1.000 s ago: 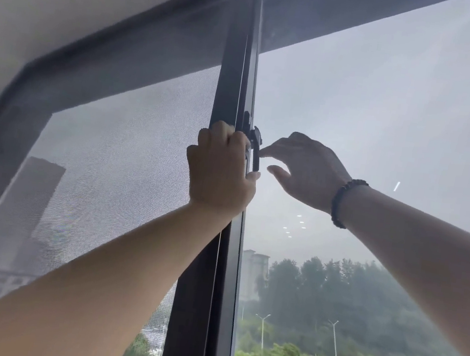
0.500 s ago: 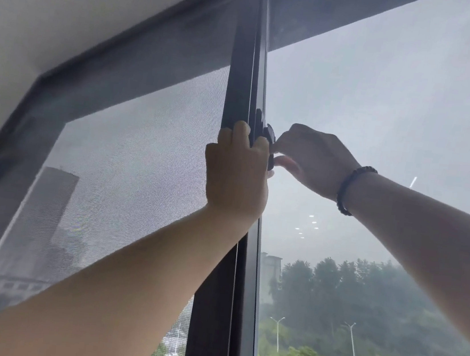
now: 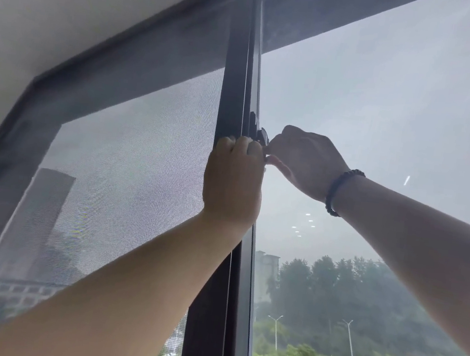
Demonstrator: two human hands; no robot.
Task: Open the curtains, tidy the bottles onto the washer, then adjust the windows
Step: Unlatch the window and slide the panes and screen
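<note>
- Our left hand [image 3: 233,180] is wrapped tight around the dark window frame post [image 3: 233,88] at the centre of the frame.
- Our right hand [image 3: 307,160], a beaded bracelet [image 3: 337,188] on its wrist, pinches the small black latch [image 3: 262,136] on that post, just above the left hand's knuckles.
- A mesh screen [image 3: 128,163] fills the pane left of the post; clear glass [image 3: 386,108] fills the right.

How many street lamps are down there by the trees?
2. One street lamp stands near the dark window frame, low in the picture; the other street lamp is farther right, under the right forearm. More may hide behind trees or arms.
</note>
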